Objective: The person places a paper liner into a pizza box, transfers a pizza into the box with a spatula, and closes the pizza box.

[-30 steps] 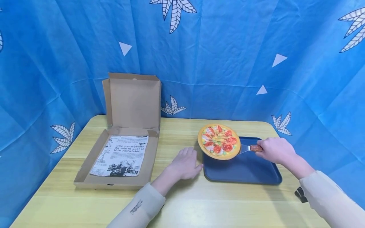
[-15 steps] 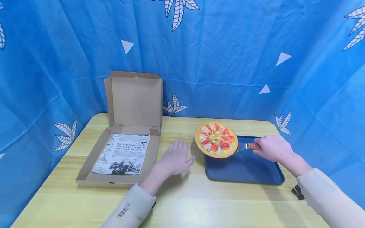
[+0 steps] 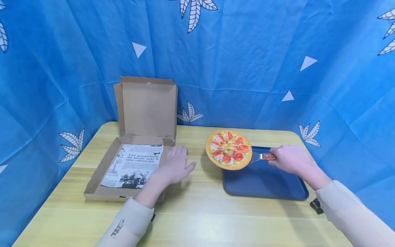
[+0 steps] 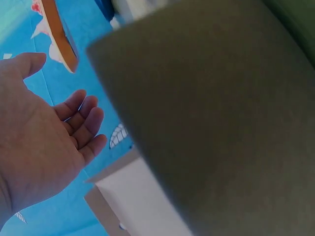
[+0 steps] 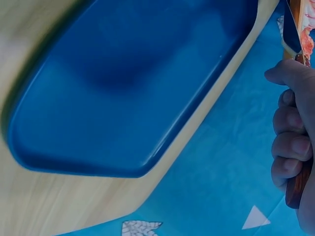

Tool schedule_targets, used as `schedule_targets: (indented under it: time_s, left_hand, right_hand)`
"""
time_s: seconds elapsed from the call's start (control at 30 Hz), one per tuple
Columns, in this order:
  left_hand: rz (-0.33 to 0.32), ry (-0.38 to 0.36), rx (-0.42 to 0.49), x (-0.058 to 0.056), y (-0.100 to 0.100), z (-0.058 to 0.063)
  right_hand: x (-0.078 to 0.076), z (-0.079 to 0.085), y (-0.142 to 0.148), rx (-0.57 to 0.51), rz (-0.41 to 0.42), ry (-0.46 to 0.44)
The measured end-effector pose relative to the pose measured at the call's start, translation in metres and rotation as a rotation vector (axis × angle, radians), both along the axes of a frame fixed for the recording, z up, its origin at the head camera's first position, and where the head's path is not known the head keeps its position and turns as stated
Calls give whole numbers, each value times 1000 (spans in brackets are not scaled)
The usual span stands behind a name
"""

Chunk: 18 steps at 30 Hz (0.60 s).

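In the head view my right hand [image 3: 289, 158] grips the wooden handle of a pizza server [image 3: 267, 156]. A whole pizza [image 3: 229, 149] with red toppings rides on its blade, tilted, over the left part of a dark blue tray [image 3: 265, 181]. The right wrist view shows my curled fingers [image 5: 290, 147] round that handle. My left hand [image 3: 172, 164] holds nothing; its fingers are relaxed and the thumb stands apart, over the right side of an opened pizza box [image 3: 98, 181]. A printed paper sheet [image 3: 132, 168] lines the box.
The box lid [image 3: 149, 111] stands upright at the back. Box and tray both sit on a light wooden table [image 3: 200, 206]. A blue curtain [image 3: 247, 61] with leaf and triangle prints hangs behind and at the sides.
My left hand has moved left, from beside the tray to over the box's right side. The pizza on the server has shifted slightly left with my right hand.
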<state>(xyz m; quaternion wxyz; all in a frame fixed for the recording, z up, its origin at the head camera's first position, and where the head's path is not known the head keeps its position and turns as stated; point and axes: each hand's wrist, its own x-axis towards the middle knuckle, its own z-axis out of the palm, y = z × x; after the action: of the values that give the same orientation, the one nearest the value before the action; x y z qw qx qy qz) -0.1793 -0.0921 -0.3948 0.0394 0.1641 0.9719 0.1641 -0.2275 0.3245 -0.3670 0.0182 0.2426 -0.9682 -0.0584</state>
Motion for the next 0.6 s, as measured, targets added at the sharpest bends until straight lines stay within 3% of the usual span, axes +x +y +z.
schedule_targets:
  time_s: [0.3,0.6]
  left_hand:
    - [52,57,-7,-2,-27,-1]
    - [59,100,2,-2,-58,-4]
  right_hand:
    - [1,3,-18,-8,17,21]
    - [1,4,-30,-21,41,29]
